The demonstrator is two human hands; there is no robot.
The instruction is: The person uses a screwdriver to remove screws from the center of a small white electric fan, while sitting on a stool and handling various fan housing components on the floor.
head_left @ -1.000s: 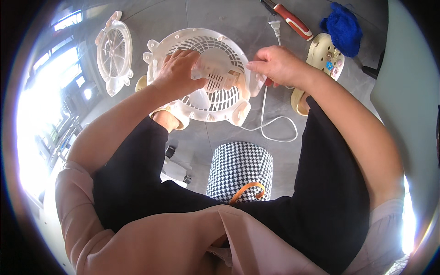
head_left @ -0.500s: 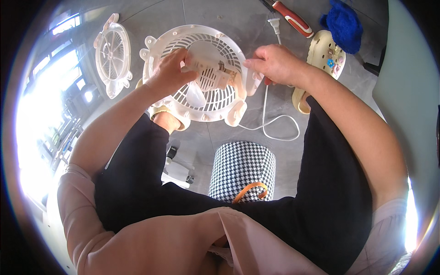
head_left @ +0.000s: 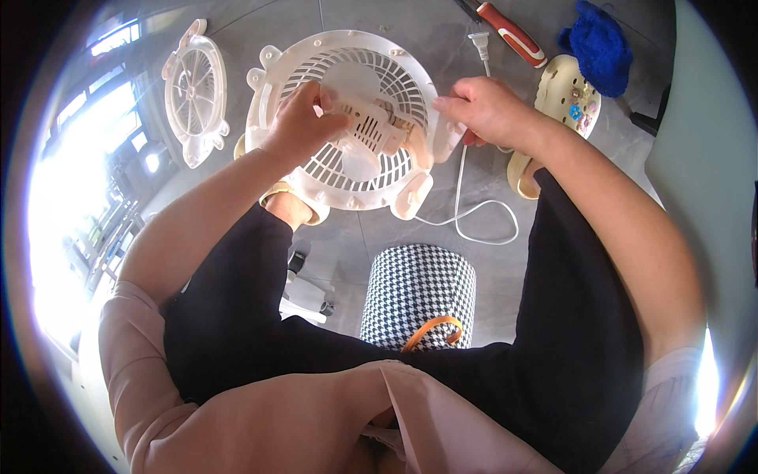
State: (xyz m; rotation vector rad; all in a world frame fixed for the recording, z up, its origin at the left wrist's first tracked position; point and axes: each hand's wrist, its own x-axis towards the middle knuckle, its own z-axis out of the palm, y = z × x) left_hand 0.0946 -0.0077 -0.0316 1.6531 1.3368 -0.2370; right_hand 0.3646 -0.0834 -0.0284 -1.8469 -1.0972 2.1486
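Note:
A round white fan housing [head_left: 319,195] with a slotted grille stands tilted on the floor ahead of me, its inside facing up. A pale motor unit [head_left: 374,126] with vents and translucent blades [head_left: 361,160] sits over the grille. My left hand [head_left: 306,126] reaches over the housing's left rim, thumb and fingers closed around the motor unit's left end. At the right rim is my right hand [head_left: 489,114], its fingers curled and thumb and forefinger pressed together. A bit of red shows beneath that hand; what it holds is largely hidden.
A white front grille [head_left: 193,99] lies at the far left. The white cord [head_left: 462,197] loops right of the fan, its plug [head_left: 478,41] beyond. A red-handled tool [head_left: 512,35], a blue cloth [head_left: 604,51] and my cream clog [head_left: 557,87] are at right. A houndstooth stool [head_left: 418,292] stands between my legs.
The motor unit has tilted and shifted slightly right, with my left hand moving along. The housing's far rim has risen a little. My right hand has moved slightly right.

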